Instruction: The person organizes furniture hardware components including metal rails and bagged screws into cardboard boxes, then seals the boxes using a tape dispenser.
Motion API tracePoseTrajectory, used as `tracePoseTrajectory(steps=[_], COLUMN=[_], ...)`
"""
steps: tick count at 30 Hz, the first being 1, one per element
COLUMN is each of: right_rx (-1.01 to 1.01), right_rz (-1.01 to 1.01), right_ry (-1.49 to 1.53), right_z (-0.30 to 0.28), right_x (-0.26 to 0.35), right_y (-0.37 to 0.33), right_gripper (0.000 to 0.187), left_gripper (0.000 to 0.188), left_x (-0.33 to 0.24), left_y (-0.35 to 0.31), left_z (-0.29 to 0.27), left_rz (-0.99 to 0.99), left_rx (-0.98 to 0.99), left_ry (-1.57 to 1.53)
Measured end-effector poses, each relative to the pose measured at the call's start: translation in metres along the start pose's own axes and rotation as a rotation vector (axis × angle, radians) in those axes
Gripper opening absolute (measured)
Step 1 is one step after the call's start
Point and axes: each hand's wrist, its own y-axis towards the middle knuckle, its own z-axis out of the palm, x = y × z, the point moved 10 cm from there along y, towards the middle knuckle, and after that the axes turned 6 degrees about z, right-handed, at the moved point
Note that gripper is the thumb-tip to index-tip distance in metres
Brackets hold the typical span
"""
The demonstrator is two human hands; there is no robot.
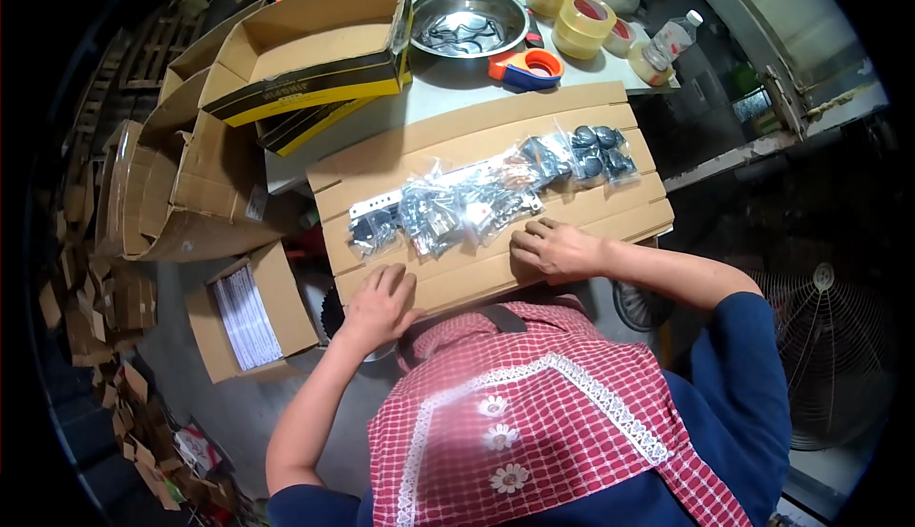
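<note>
A flat sheet of creased brown cardboard [457,284] lies before me on the table. Across its middle stretches a row of clear plastic bags [434,212] of small metal hardware. Black round parts [599,151] in clear bags sit at the row's right end, and a small bag of black pieces [375,230] at its left end. Perforated metal strips [367,206] show partly beneath the bags. My left hand [381,306] rests on the cardboard's near left edge, fingers stretched out. My right hand [555,249] lies on the near right part, fingers apart and slightly bent. Neither holds a bag.
Open cardboard trays [315,41] stack at the back left of the table [448,98]. Behind the sheet are a steel bowl [467,20] with black pieces, a tape dispenser [526,69], tape rolls [583,27] and a bottle [672,41]. A carton [250,313] stands left; a fan [822,336] right.
</note>
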Motion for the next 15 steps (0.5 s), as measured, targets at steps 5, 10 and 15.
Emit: tracePoseTrajectory(steps=[5,10,15], right_rx=[0.059,-0.242,-0.350], right_rz=[-0.045,-0.168,0.128], right_ry=[0.072,-0.085,-0.019], right_z=[-0.004,-0.021,-0.034], right_x=[-0.005,0.015,0.007], right_y=[-0.002,-0.019,0.006], right_gripper=[0.059,0.042,0.034], left_gripper=[0.069,0.076,0.063], left_x=[-0.001,-0.007,-0.006], left_y=[0.007,0.020,0.017], left_z=[0.006,0.009,0.023], left_rz=[-0.002,-0.018,0.031], left_rx=[0.012,0.065,0.079], left_ry=[0.075,0.105,0.255])
